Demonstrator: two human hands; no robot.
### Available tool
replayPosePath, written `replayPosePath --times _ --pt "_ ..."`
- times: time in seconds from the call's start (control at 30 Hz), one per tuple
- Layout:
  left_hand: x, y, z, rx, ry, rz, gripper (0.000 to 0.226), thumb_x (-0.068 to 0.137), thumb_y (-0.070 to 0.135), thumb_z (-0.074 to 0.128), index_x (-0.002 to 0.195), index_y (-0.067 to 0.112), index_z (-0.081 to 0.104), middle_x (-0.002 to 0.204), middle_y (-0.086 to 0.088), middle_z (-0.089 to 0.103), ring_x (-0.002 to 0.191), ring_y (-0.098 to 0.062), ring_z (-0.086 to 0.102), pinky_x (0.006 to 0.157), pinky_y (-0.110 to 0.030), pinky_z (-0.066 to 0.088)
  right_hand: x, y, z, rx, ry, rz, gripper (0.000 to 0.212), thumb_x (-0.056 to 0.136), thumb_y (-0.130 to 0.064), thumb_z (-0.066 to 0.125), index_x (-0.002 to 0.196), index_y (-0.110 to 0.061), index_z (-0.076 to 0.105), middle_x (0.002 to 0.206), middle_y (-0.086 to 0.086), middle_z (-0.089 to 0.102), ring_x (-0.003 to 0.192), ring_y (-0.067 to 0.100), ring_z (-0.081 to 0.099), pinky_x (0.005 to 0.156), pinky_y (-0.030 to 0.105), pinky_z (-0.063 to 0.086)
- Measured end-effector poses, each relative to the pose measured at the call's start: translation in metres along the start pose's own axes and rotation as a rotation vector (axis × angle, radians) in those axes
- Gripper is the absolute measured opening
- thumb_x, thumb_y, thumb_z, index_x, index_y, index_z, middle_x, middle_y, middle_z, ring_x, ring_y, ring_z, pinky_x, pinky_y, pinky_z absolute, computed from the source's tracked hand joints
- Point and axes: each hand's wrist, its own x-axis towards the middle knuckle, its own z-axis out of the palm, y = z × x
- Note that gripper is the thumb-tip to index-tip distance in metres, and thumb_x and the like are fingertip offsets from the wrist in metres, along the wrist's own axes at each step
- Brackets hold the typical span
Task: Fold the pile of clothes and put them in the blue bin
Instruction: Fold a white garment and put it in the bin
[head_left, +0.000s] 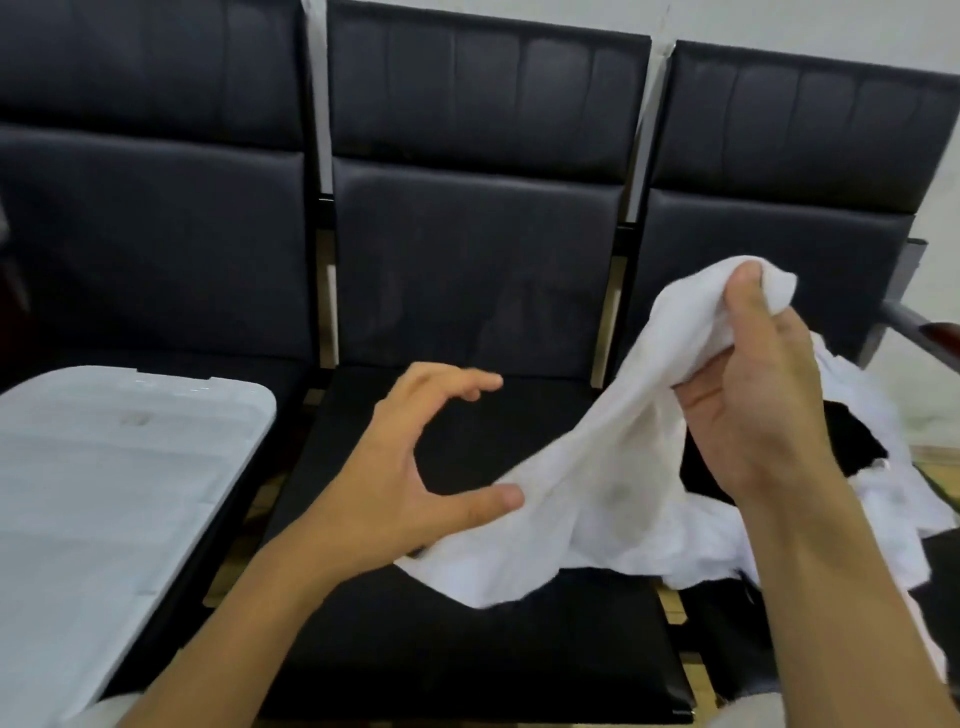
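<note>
Across the frame runs a row of three black padded seats (467, 270), backs upright against a pale wall. On the left-hand seat sits a pale bin lid (109, 483), ribbed and rounded at the corners; whether the blue bin lies beneath cannot be told, no blue shows. On the right-hand seat lies the clothes pile (857, 467): white cloth heaped with a black garment (852, 441) showing through the middle.

White garment (587, 467) stretches from that pile out over the middle seat's cushion, one end lifted high, the lower edge drooping onto the cushion. Cloth looks thin and limp; it hangs in loose folds and sags between supports. Judged light, soft, not fragile, with no stiffness to hold a shape alone. Likely to bunch and slide unless spread flat.

Right hand (748, 395) grips the garment's raised end, fingers and thumb curled round a bunched wad of it. Left hand (415, 467) is open, fingers loosely arched, thumb tip touching or just beside the cloth's lower edge, holding nothing.

Best hold, by my reckoning: a seam, hem or shoulder edge in each hand, well apart, so the fabric hangs straight before it goes down on the middle cushion.
</note>
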Motion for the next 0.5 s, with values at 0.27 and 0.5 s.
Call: replayPosePath --times 0.27,0.5 --pt "-0.015 -0.027 0.032 -0.209 -0.281 -0.257 0.059 0.087 0.036 0.074 0.138 0.037 0.043 0.113 0.005 0.065 0.107 -0.015 0.064 0.098 -0.044 0.051 -0.015 0.010 0.036 0.398 -0.407 0.335 0.044 0.095 -0.029 0.047 0.128 -0.001 0.055 0.116 0.017 0.071 0.100 0.024 0.073 0.076 0.029 0.061" --pt "-0.005 0.004 0.015 -0.403 0.302 -0.155 0.074 0.076 0.017 0.079 0.138 0.024 0.040 0.113 0.014 0.064 0.106 -0.008 0.066 0.079 -0.018 0.055 -0.028 0.058 0.055 -0.216 -0.714 0.310 0.031 0.100 -0.025 0.054 0.115 -0.002 0.068 0.109 0.017 0.073 0.101 0.028 0.071 0.107 0.061 0.041"
